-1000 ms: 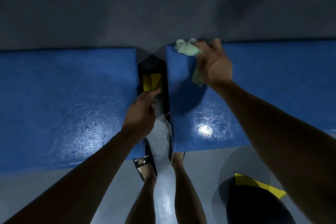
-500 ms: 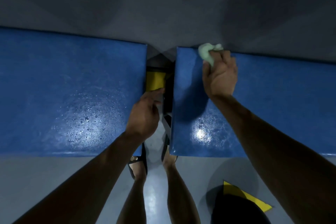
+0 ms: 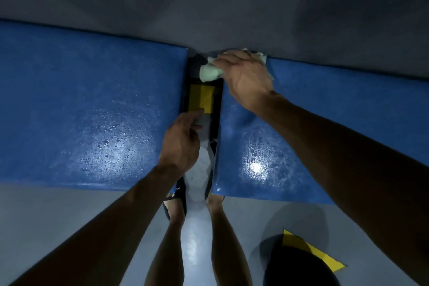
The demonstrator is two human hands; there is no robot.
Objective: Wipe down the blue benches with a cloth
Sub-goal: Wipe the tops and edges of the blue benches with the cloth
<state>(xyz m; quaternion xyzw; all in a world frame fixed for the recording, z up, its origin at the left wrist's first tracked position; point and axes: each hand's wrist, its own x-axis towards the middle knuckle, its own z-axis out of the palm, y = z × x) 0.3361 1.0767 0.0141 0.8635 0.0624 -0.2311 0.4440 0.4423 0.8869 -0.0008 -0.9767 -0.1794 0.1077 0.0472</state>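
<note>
Blue bench tops are shining wet, and the right hand [image 3: 246, 76] is working the back corner.

Fingers of that hand are lying spread over a pale green cloth [image 3: 210, 73], pressing it onto the far inner corner of the right bench [image 3: 325, 118], with the cloth spilling into the gap. The left hand [image 3: 182, 144] is resting loosely curled on the inner edge of the left bench [image 3: 81, 104], holding nothing. Next, I'd judge, comes a sweep back along the right seat under steady pressure.
</note>
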